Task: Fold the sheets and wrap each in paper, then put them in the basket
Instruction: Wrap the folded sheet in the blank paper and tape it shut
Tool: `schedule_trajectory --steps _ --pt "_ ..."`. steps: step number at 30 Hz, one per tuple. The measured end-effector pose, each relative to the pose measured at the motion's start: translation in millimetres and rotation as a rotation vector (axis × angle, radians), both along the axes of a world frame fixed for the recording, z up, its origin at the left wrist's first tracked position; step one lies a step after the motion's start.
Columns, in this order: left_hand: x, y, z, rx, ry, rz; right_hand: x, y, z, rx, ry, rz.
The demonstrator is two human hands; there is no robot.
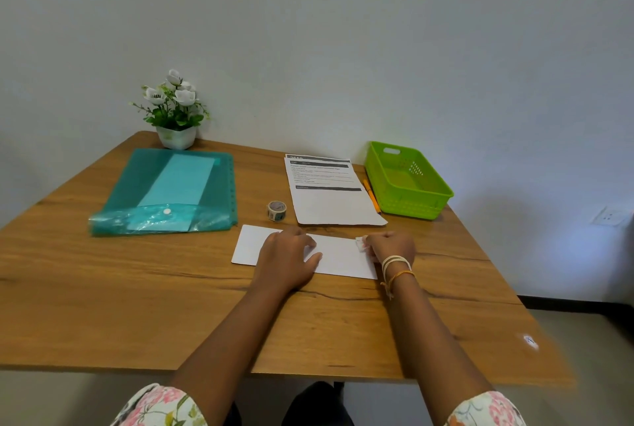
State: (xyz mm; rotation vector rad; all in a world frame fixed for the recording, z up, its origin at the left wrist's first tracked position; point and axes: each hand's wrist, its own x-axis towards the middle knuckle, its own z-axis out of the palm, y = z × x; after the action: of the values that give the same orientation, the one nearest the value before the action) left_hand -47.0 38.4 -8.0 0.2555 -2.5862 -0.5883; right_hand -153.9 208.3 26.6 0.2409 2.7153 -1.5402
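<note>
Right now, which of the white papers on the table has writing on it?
The printed sheet lying beside the green basket: it shows dark bars and lines of text. The folded paper under the left hand and right hand looks blank.

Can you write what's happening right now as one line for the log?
left hand: flat on folded white paper | right hand: pinching small tape piece at paper's edge | green basket: empty

Short sleeves on both arms, white fabric with a floral print: pink blooms, green leaves, bits of yellow. The left sleeve (161,405) and right sleeve (487,408) end near the elbows, forearms bare below. The right wrist has a few cream-white thread loops (396,262) and a thin orange band (403,274) with a dangling knot.
</note>
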Motion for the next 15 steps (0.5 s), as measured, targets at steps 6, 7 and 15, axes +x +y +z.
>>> schedule_trajectory --steps 6,7,15 --pt "-0.6 0.0 -1.3 0.008 0.005 0.01 6.3 -1.5 0.0 0.044 0.008 -0.046" --pt "-0.5 -0.2 -1.7 0.007 0.006 0.009 7.2 -2.0 0.0 0.054 0.006 -0.057" --pt "-0.3 -0.6 -2.8 0.011 0.018 0.005 9.3 -3.9 -0.9 0.11 0.021 -0.091"
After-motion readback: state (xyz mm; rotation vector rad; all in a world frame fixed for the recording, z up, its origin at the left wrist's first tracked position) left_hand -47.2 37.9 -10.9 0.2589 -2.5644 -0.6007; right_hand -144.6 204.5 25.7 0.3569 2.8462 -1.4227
